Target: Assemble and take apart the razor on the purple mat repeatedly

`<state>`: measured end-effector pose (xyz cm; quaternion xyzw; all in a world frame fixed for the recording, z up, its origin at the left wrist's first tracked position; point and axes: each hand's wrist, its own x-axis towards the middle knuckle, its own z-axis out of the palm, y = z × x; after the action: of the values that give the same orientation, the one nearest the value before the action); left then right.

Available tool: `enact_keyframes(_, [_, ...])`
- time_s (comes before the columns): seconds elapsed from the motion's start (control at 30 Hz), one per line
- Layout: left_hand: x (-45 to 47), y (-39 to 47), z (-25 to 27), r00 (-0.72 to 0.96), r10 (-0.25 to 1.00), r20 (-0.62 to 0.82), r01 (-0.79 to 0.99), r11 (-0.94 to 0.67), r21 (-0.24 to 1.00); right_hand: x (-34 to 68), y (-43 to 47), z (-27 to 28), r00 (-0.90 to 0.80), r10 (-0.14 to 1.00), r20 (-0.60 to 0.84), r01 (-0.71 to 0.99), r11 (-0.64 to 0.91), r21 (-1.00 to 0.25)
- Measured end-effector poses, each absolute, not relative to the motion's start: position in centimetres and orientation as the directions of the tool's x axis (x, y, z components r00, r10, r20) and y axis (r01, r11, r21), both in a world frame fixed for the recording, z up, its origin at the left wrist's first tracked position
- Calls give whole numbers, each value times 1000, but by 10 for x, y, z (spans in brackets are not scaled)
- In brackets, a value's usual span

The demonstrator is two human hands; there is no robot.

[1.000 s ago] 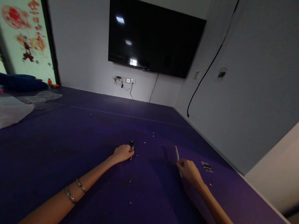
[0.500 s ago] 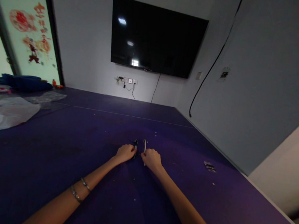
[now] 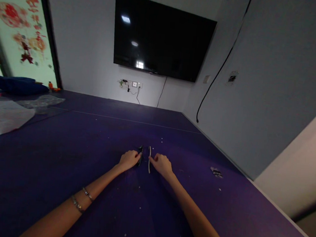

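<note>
Out in front of me, my left hand [image 3: 129, 159] is closed, pinching a thin dark object [image 3: 140, 156] with a shiny edge. It stands roughly upright; its kind is too small to make out. Beside it, my right hand [image 3: 163, 165] grips a narrow, slightly curved pale strip [image 3: 149, 165] between thumb and fingers. A small gap separates the dark object from the strip. Both are just over the purple tabletop [image 3: 107, 195], and I cannot tell whether they touch it.
Small white bits are scattered over the tabletop. A small dark-and-clear packet [image 3: 216, 172] lies to the right. At the left are crumpled white plastic [image 3: 5, 118] and dark blue cloth [image 3: 17, 85]. A television [image 3: 162, 37] hangs on the far wall; a black cable [image 3: 220, 69] dangles at the right.
The view has turned slightly right. My right fingers have shifted on the pale strip, so more of its lower end shows. The dark object is seen a little broader. Both hands keep their holds.
</note>
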<state>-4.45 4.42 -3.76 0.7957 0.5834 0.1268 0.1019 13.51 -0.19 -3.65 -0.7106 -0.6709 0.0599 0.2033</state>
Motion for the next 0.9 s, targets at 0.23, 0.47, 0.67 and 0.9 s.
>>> enact_keyframes(0.23, [-46,47,-39,275,958,87,905,-288,314,238,-13,-38,96,898,430,855,147,-498])
enact_keyframes(0.47, [-49,54,-40,296,952,83,893,-306,330,362,-51,-48,218,828,517,923,-3,-386])
enact_keyframes(0.67, [-50,54,-38,301,949,91,888,-314,336,430,-79,-58,384,830,404,895,-229,-382])
enact_keyframes(0.9, [-50,52,-36,295,951,92,892,-309,331,450,-86,-64,412,868,277,863,-274,-425])
